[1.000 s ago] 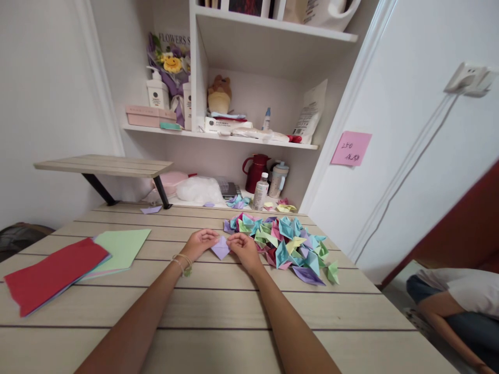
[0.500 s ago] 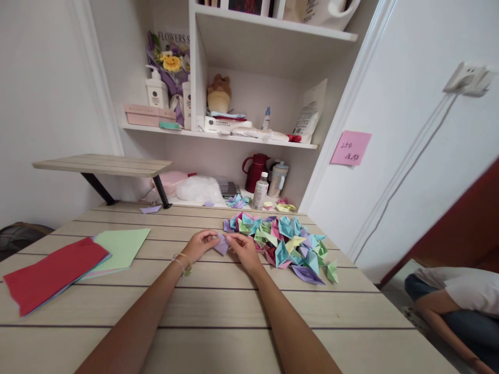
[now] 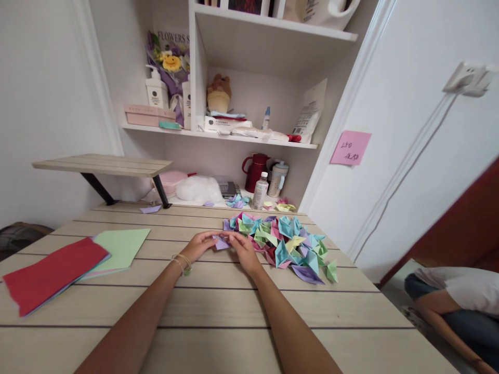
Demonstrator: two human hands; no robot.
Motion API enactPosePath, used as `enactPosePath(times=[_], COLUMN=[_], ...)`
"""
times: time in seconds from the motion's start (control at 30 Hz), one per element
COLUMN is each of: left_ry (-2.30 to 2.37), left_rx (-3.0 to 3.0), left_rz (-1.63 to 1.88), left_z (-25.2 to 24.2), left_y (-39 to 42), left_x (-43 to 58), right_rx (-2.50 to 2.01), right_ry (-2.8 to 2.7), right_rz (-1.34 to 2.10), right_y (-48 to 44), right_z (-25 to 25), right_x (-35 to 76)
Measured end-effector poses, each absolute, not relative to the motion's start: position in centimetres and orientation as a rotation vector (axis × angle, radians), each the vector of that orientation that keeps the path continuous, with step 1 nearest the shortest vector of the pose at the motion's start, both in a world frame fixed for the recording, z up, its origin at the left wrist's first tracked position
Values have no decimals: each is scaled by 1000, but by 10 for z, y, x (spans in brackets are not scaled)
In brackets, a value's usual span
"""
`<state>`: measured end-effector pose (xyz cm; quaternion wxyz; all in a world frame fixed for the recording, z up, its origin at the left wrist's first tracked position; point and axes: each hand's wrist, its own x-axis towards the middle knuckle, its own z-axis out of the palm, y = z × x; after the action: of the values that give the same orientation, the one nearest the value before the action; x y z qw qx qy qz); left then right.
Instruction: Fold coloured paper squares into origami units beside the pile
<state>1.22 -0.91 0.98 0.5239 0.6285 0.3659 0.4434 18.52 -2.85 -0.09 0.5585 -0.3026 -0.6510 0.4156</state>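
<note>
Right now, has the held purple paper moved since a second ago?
Yes: the purple paper has its lower edge farther from the table seam below, nearer the shelves.

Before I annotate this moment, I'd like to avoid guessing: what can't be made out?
Lilac paper: head view, some folds hidden by fingers of the left hand and right hand.
Paper boats: head view, exact count hidden by their overlap.
Light green sheet: head view, partly covered by the red paper.
Plastic bottle: head view, label print too small.
Person: head view, cut off by the right edge.
</note>
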Motion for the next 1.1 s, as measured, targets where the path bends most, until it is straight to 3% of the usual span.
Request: enactPosePath(times=[0.17,0.4,0.77,1.1], left_ry=[883,897,806,818], left_rx=[1480,1442,1441,1300], left_rz=[1103,1136,1030,1167], left_z=[1,-2,1,2], left_y=[-2,2,-3,-4], left_x=[9,7,6,5], right_rx=[-674,-773,-756,-810], right_ry=[-1348,-1297,-1646,-1534], right_rz=[1056,856,1033,823], right_y=[-24,-20,-23,-17], right_z=[-7,-15,-13,-18], right_x=[184,184,184,186])
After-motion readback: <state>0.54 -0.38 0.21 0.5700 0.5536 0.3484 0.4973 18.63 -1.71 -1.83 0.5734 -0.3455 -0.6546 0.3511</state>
